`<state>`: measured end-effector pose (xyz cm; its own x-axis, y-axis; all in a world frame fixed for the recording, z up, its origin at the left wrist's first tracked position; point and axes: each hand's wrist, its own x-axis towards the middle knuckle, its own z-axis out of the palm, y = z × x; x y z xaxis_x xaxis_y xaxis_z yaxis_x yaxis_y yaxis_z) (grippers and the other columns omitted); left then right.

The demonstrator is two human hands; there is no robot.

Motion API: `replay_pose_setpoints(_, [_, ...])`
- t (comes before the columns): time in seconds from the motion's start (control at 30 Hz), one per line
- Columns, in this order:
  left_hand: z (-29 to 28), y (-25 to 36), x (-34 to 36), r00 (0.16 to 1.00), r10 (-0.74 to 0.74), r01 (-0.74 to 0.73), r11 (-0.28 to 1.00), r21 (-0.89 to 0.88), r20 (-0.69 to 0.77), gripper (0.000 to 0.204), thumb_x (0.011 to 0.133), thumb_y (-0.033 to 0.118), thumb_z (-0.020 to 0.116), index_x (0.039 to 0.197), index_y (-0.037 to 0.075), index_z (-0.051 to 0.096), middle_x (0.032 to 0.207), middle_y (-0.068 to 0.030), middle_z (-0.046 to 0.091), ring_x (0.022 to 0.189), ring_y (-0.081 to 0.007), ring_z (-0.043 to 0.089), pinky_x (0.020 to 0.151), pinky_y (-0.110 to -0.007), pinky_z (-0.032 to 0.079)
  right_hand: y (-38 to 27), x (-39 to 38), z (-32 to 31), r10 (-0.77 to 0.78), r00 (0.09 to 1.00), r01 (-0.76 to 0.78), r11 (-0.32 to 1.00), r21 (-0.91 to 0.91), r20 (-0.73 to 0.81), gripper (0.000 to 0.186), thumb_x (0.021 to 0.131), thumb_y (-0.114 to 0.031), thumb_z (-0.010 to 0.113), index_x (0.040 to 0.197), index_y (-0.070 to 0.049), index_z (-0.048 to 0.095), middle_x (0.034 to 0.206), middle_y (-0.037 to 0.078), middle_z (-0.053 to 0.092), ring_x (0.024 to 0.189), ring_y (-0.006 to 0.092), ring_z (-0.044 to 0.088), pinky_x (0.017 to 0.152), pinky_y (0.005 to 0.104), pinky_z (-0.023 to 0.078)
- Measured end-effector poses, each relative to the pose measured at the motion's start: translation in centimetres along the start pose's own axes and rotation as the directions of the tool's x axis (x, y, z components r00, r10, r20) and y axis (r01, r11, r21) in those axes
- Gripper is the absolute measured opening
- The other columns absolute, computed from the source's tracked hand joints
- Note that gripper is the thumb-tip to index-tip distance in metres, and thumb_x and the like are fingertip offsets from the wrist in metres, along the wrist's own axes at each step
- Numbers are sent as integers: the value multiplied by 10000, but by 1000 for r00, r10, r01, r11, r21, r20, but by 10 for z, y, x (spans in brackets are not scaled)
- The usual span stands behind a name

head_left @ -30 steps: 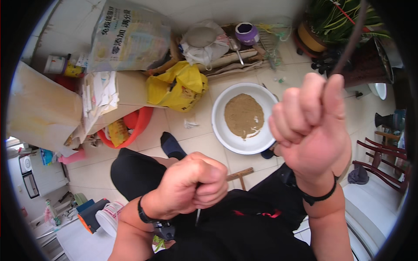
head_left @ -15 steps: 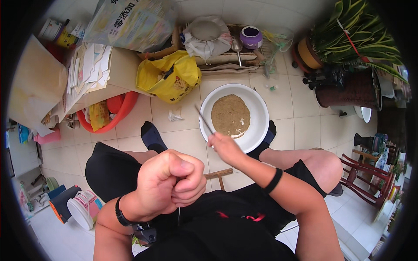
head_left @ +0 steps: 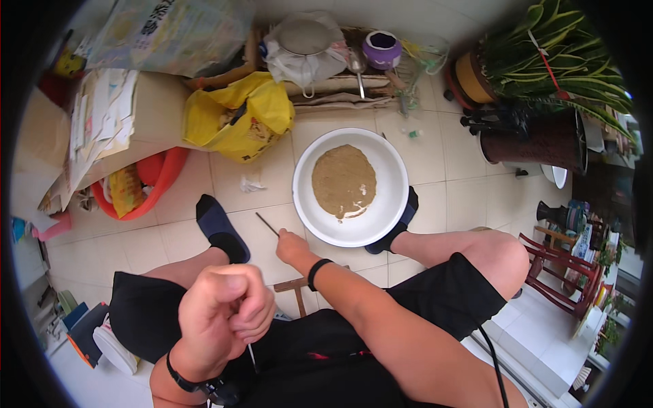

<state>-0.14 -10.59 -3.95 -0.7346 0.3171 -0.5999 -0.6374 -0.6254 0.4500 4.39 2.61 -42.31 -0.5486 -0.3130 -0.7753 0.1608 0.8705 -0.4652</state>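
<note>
My right hand (head_left: 292, 247) is closed around a thin dark stick (head_left: 267, 224), which points up and left over the floor tiles. Just right of that hand, a white basin (head_left: 394, 204) stands between my feet. A flat, round brown mass (head_left: 343, 180), grainy or paste-like, lies in it, with a few white patches near its lower edge. My left hand (head_left: 224, 306) is a fist raised close to the camera above my lap. From under the fist a thin, pale metal shaft (head_left: 254, 357) sticks out; whatever the fingers hold is otherwise hidden.
Beyond the basin stand a yellow plastic bag (head_left: 272, 109), a sieve (head_left: 304, 37), a metal scoop (head_left: 357, 64) and a purple jar (head_left: 382, 51). A red tub (head_left: 170, 178) sits at left. Potted plants (head_left: 558, 61) and a wooden stool (head_left: 561, 275) are at right.
My right hand has swung left with the stick, from over the basin's near rim to above the floor beside it. My left fist stays closed. The whole view has shifted slightly.
</note>
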Motion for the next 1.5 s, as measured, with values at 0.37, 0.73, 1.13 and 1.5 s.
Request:
replay_pose_setpoints(0.37, [26,2,25,995,-54,59,997,54,-82,409,933,257,405,567,84,349,459,-19,306,392,-127,246,372,-280,232,-6,-1,-17,-154,982,145,985,-91,-106,340,857,-42,611,1182,45,562,1227,280,579,1149,429,617,990,458,519])
replay_pose_setpoints(0.73, [51,-13,64,991,-133,135,981,142,-26,420,937,285,372,552,134,298,452,-5,279,344,-135,235,317,-287,231,-29,-46,-209,-538,739,661,697,278,-407,200,964,-227,631,978,-57,734,875,203,721,776,367,698,724,440,559])
replay_pose_setpoints(1.13, [63,-25,104,987,-162,162,985,56,-6,401,1006,294,471,735,-2,494,520,-37,375,438,-126,332,395,-270,292,276,39,-355,259,778,-179,965,193,-572,256,875,-270,724,1046,-87,779,1017,147,763,999,319,726,897,420,566])
replay_pose_setpoints(1.5, [50,-33,127,979,-203,202,979,27,29,279,1072,185,496,1204,-38,601,743,-120,589,592,-169,528,562,-290,492,314,79,-314,188,802,-273,960,-69,-567,221,857,-246,643,905,-82,784,939,213,742,925,394,728,793,482,565])
